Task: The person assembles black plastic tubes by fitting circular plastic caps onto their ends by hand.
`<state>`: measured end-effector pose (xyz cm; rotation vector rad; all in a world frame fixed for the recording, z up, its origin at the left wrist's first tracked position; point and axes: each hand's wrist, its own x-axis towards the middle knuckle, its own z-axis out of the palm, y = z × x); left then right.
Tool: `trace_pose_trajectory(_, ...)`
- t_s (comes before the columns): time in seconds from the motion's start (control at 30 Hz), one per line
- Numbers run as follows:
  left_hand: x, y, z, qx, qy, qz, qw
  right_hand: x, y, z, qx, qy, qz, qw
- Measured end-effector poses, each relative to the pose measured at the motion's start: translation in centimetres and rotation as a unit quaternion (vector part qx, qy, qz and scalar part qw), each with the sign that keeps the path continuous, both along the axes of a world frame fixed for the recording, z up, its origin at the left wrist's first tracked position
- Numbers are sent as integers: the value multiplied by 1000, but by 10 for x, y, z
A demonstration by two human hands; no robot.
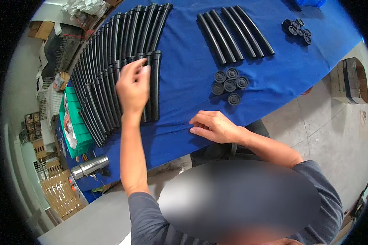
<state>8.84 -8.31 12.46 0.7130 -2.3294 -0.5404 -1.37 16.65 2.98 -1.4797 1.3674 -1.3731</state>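
The two bare hands at work over a bench (292,77) spread with blue cloth (180,81). The left hand (134,90) is above the nearer of two rows of black collared tubes (156,90), which fan across the left of the scene. Its fingers are bent towards the far, collared ends; blur hides the fingertips, and whether they grip anything cannot be told. The right hand (214,125) lies by the near edge, fingers loosely curled, with nothing seen in its grasp. Just beyond it is a cluster of round black caps (230,85); bare tubes (240,34) lie farther off, and a second cap group (300,31) at the far right.

Handling at the row, as judged here, is best done by finger and thumb at one collar, the wrist kept raised: slender tubes set so close would probably roll or skew if brushed by the forearm.

The near edge slants from near left to far right, passing close under the right hand, so loose caps are best kept inward. To the left, the green bin (81,130) and metal flask (90,166) confine movement; the strip of cloth between rows and bare tubes offers the easier lane.
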Motion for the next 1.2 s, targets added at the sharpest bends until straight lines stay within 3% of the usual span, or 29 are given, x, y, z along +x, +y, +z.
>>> trace_pose_trajectory(0.07,-48,14,-16,57,7,-89,994,-1,1,2,0,0,-2,1000)
trace_pose_trajectory(0.17,-113,14,-48,33,-2,-176,984,-1,0,-1,-2,-4,-4,1000)
trace_pose_trajectory(0.37,-174,4,-78,16,-120,-223,967,-2,2,-1,-5,-9,-1,1000)
trace_pose_trajectory(0.8,-175,-7,-68,210,-240,-135,938,-2,0,-1,-8,0,-9,1000)
trace_pose_trajectory(0.97,-146,-18,-75,175,8,-40,984,-2,0,1,-6,7,-14,1000)
trace_pose_trajectory(1.0,-127,6,-38,185,39,4,982,-2,0,0,-11,1,-17,1000)
trace_pose_trajectory(1.07,-83,25,-13,202,122,21,972,0,0,-2,-17,-16,-24,999)
trace_pose_trajectory(1.2,19,95,19,242,96,115,959,-4,2,3,12,-54,-19,998)
